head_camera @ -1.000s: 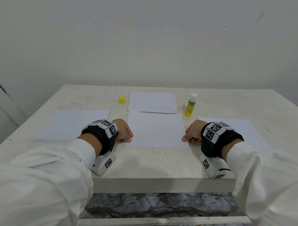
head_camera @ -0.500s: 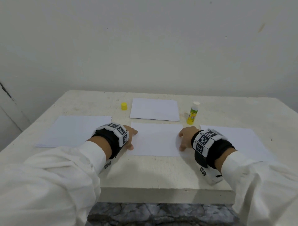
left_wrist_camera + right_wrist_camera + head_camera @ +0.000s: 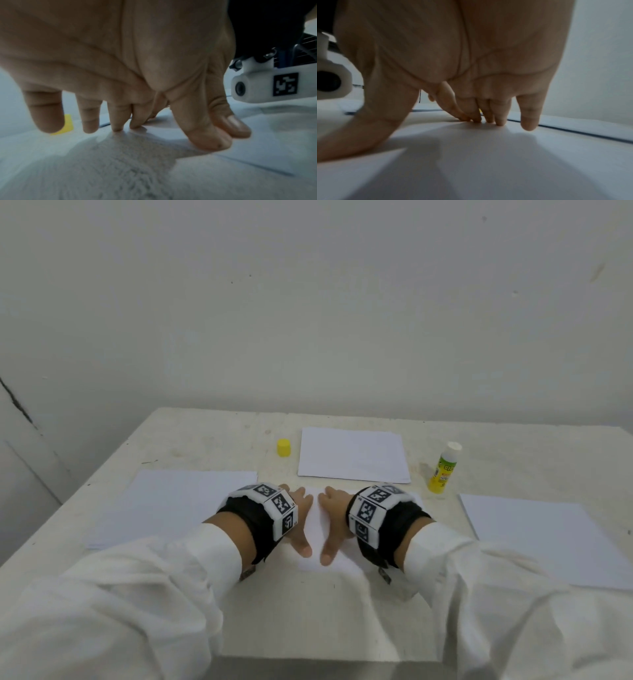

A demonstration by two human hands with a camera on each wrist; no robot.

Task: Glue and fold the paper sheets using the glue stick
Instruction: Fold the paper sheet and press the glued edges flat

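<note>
A white paper sheet (image 3: pixel 315 529) lies at the table's near middle. My left hand (image 3: pixel 298 518) and right hand (image 3: pixel 330 520) both press flat on it, side by side, fingers straight, thumbs almost touching. In the left wrist view the left fingertips (image 3: pixel 118 127) touch the sheet (image 3: pixel 257 148). In the right wrist view the right fingertips (image 3: pixel 500 121) press on the sheet (image 3: pixel 505 162). An uncapped glue stick (image 3: pixel 442 468), yellow and green with a white tip, stands upright to the right. Its yellow cap (image 3: pixel 284 447) sits at the back left, and shows again as the cap (image 3: pixel 67 125).
Another white sheet (image 3: pixel 352 455) lies behind the hands. A paper stack (image 3: pixel 164 501) sits to the left and a second stack (image 3: pixel 548 539) to the right. The white table (image 3: pixel 308 628) ends at a near edge below my sleeves; a wall rises behind.
Both hands moved from the sheet's side edges inward to its middle and flattened onto it. The head view tilted upward.
</note>
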